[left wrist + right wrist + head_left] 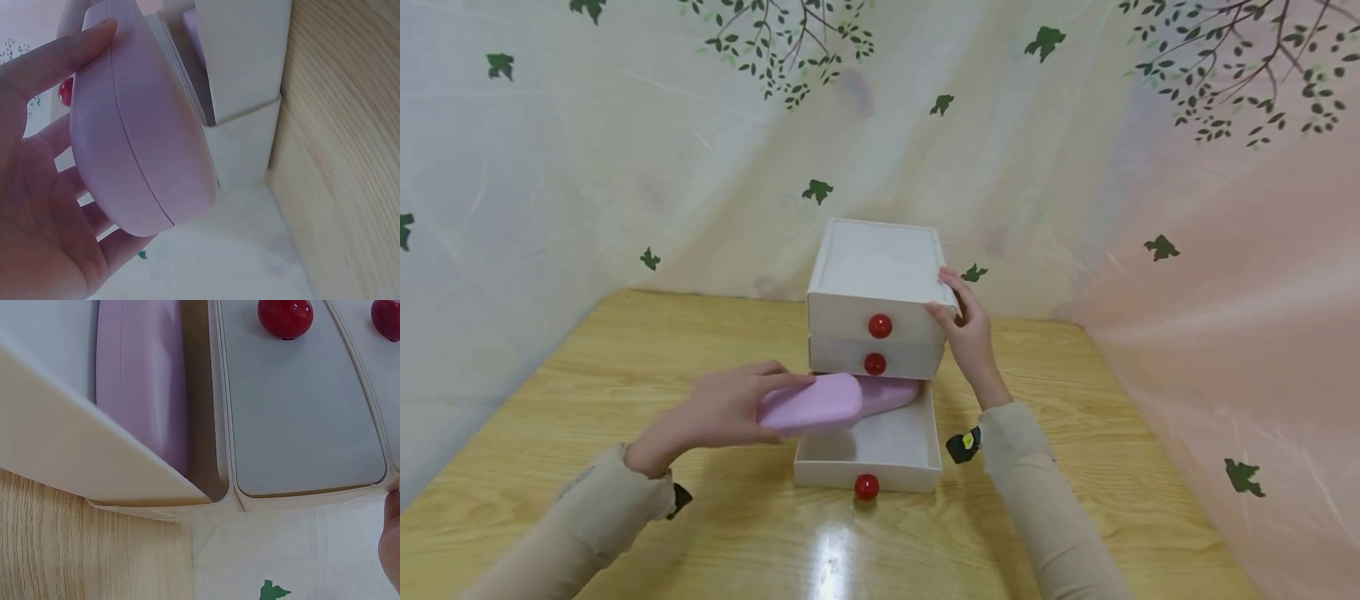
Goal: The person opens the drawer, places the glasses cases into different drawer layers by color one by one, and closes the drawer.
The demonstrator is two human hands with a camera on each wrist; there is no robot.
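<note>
My left hand (722,408) holds a lilac glasses case (812,403) over the left side of the pulled-out bottom drawer (898,446). In the left wrist view, the thumb lies across the seam of the case (140,137) and the fingers are behind it. A second lilac case (889,395) lies at the back of that drawer, partly hidden under the drawer above. My right hand (972,333) grips the front right top corner of the white drawer cabinet (880,262), with the thumb at the front edge and fingers along the side.
The two upper drawers are closed, with red round knobs (880,326) on their fronts. The bottom drawer's red knob (867,487) faces me. The cabinet stands on a wooden table (700,333), with a leaf-printed curtain (722,208) behind and at the sides.
</note>
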